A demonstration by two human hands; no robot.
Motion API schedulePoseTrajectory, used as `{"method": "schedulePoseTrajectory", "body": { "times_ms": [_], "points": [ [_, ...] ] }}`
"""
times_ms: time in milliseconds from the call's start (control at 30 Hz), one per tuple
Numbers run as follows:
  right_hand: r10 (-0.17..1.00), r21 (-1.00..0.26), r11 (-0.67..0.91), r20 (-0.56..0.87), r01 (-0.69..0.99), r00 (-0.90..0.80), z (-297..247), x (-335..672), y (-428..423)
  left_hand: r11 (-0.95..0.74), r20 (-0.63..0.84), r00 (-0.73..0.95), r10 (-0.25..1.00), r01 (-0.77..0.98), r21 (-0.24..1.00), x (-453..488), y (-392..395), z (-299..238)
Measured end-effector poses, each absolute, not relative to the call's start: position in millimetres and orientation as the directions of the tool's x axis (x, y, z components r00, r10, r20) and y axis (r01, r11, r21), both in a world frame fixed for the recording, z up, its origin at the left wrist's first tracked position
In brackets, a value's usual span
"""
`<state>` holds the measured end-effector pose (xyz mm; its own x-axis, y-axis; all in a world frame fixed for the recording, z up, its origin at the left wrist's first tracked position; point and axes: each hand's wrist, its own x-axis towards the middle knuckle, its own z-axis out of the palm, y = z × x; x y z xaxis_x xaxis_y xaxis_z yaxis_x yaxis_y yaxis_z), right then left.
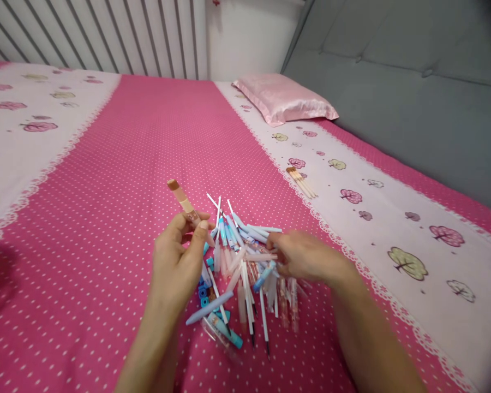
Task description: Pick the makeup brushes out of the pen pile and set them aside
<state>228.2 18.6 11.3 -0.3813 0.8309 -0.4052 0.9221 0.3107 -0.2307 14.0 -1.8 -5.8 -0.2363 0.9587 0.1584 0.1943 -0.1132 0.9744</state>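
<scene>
Left hand [180, 254] pinching brown-capped pen [183, 202] at left of pile [238, 267] | right hand [303, 254] curling at pile's right edge, blurred, grip unclear | pink barrel [258, 257] lying crosswise atop pile, right hand nearer

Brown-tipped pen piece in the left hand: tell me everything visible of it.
The brown-tipped pen piece is slim and straight, brown at its top end, pale beige below, then a patterned stretch too small to read. It looks like plastic. The left hand grips it between thumb and fingers, partly covering its lower part. It tilts, brown end up and leftward, beside the pile of pen parts.
</scene>
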Motion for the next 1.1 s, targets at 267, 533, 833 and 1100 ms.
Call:
{"method": "schedulePoseTrajectory", "body": {
  "times_ms": [267, 533, 833, 1100],
  "points": [
    [0.806, -0.617, 0.336, -0.204, 0.712, -0.556, -1, 212, 24, -0.106, 0.153, -0.237, 0.959, 0.200, 0.974, 14, -2, -5],
    [0.827, -0.719, 0.301, -0.131, 0.626, -0.547, 11, 216, 26, -0.098, 0.139, -0.220, 0.965, 0.189, 0.977, 13, -3, -5],
    [0.914, -0.464, 0.322, -0.076, 0.825, -0.399, -4, 227, 36, -0.108, 0.146, -0.218, 0.965, 0.179, 0.978, 13, -1, -8],
    [0.923, -0.485, 0.287, -0.090, 0.826, -0.374, -28, 225, 45, -0.108, 0.145, -0.211, 0.967, 0.176, 0.978, 14, -2, -6]
  ]
}}
